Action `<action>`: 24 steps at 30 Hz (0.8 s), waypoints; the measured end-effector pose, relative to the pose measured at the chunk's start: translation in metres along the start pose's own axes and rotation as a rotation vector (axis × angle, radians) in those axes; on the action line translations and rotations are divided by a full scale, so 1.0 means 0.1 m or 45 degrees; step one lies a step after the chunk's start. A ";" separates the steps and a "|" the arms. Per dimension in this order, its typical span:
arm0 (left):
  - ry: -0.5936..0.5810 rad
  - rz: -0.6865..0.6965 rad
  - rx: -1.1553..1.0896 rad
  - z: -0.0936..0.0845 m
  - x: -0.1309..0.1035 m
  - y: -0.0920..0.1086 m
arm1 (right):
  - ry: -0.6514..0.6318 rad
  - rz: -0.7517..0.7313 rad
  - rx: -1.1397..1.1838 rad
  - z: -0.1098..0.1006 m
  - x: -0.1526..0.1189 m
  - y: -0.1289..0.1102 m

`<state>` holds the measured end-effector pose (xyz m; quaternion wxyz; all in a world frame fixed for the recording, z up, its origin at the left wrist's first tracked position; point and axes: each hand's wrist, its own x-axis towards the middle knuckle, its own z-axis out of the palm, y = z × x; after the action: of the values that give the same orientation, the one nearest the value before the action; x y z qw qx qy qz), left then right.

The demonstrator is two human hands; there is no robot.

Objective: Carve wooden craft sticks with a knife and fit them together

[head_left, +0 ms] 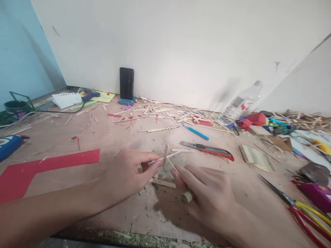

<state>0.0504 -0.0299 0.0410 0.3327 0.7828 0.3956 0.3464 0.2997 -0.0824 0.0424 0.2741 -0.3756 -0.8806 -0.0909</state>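
My left hand point(129, 168) is closed in a pinch on a small crosspiece of thin wooden sticks point(165, 156); one short flat stick stands upright in it. My right hand point(207, 189) is closed just to the right, wrapped round a tool with a round wooden handle point(187, 197), whose end shows below the fingers. A thin pale length runs from the right fingertips to the crosspiece; whether it belongs to the tool or is another stick I cannot tell. Under the hands lies a flat wooden stick point(162, 183). Behind them lies a red-and-black utility knife point(207, 150).
Scissors point(292, 203) and a wood block point(257, 158) lie right. Red paper point(64, 160) lies left. At the back are a pencil point(162, 129), blue pen-like tool point(196, 132), scattered sticks point(165, 112), phone point(126, 83), glue gun point(90, 95) and tilted plastic bottle point(241, 103).
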 end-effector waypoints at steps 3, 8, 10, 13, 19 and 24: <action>-0.022 -0.050 -0.036 -0.02 0.00 0.02 | 0.056 -0.106 -0.107 -0.06 0.01 0.01; -0.015 -0.109 -0.089 -0.07 0.01 0.06 | 0.054 -0.199 -0.101 -0.10 0.04 0.06; -0.007 -0.106 -0.096 -0.07 0.01 0.07 | 0.070 -0.203 -0.077 -0.10 0.05 0.09; -0.012 -0.092 -0.094 -0.06 0.02 0.05 | 0.070 -0.184 -0.041 -0.08 0.05 0.10; 0.003 -0.073 -0.070 -0.04 0.01 0.03 | 0.021 -0.124 0.054 -0.01 0.01 0.08; 0.003 0.020 -0.040 -0.03 -0.02 0.03 | -0.110 0.143 0.269 0.05 0.00 0.07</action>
<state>0.0482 -0.0326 0.0438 0.3416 0.7802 0.3845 0.3561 0.3026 -0.0757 0.0382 0.2784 -0.3969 -0.8739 0.0342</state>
